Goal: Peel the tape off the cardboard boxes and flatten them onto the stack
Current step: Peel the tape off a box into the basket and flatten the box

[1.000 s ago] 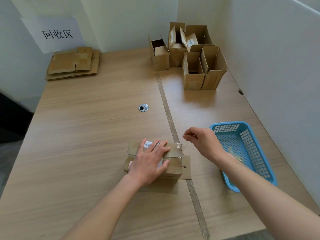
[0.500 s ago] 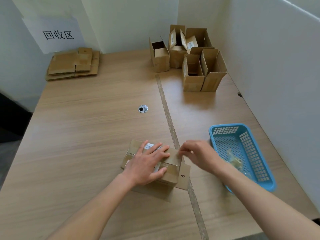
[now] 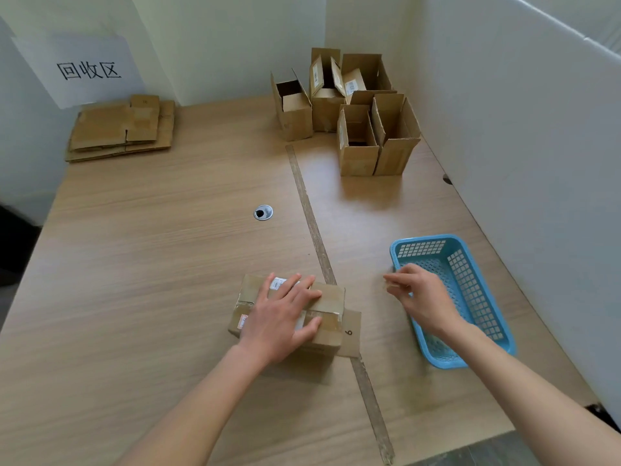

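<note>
A closed cardboard box (image 3: 331, 299) is seen lying on the wooden desk (image 3: 151, 264) at about 6 o'clock from the desk's centre, close to the near edge. The left hand (image 3: 280, 317) is laid flat on top of the box, fingers spread and straight, pressing down across its upper face; a white label (image 3: 278, 283) is partly covered by the fingers. A loose flap marked with a figure (image 3: 349, 332) is seen jutting from the box's 3 o'clock side, lying on the desk.

The right hand (image 3: 421, 297) is held just above the desk at 3 o'clock from the box, apart from it, over the near left rim of a blue plastic basket (image 3: 484, 274). Its thumb and fingertips are drawn together as in a pinch; whether a strip of tape is held between them cannot be told.

At 1 o'clock, by the far wall, a cluster of open upright boxes (image 3: 356, 142) is stood. At 11 o'clock, in the far left corner, a stack of flattened cardboard (image 3: 117, 132) is laid beneath a paper sign (image 3: 88, 69). A round metal grommet (image 3: 262, 212) is set in the desk at 12 o'clock from the box, and a worn strip (image 3: 312, 223) is seen running along the desk from far to near.
</note>
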Available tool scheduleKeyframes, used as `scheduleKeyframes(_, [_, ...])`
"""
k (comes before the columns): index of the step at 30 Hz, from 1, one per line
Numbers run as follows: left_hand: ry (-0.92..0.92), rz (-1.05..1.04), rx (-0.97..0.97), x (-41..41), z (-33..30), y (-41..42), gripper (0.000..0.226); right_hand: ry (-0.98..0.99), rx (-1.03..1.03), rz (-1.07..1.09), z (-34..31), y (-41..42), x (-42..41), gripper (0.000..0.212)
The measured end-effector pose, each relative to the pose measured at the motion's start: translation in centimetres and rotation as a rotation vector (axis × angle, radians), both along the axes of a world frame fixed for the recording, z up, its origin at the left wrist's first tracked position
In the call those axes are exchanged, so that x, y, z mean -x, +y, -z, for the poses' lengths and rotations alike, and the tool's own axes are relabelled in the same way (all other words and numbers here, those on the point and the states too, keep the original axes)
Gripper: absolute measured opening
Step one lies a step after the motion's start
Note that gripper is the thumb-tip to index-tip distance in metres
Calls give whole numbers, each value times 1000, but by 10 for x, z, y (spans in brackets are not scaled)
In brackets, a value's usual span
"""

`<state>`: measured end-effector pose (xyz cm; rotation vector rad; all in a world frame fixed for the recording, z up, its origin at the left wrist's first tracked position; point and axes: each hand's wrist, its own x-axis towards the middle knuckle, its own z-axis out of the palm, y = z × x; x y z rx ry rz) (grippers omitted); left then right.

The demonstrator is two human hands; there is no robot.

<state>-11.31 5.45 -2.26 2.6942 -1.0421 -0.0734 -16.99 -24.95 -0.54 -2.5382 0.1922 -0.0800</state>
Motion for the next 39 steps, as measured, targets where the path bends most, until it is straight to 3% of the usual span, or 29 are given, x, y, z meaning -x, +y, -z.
scheduleKeyframes(3, [-1,-87,21,3,-1,-22,51,-35,-8,186,-6,-26,16,36])
scheduleKeyframes(6, [-31,-128,49,4,2,-34,49,-107,112,308,3,-49,37,15])
scheduleKeyframes(8, [-49,-132,44,4,4,-35,50,-43,80,343,17,-56,53,11])
scheduleKeyframes(13, [-65,-130,22,3,5,-34,51,335,198,240,45,-59,66,32])
scheduleKeyframes(16, [-70,-128,18,3,5,-35,50,356,426,139,37,-57,59,34])
scheduleKeyframes(20, [-57,-132,25,2,5,-34,49,395,280,64,26,-48,52,50])
scheduleKeyframes(27, [-53,-130,40,3,5,-33,48,318,233,64,21,-35,42,44])
scheduleKeyframes(33, [-44,-128,56,3,2,-33,48,149,288,236,12,-28,38,30])
scheduleKeyframes(39, [-49,-126,52,3,3,-33,49,174,214,262,18,-34,42,28])
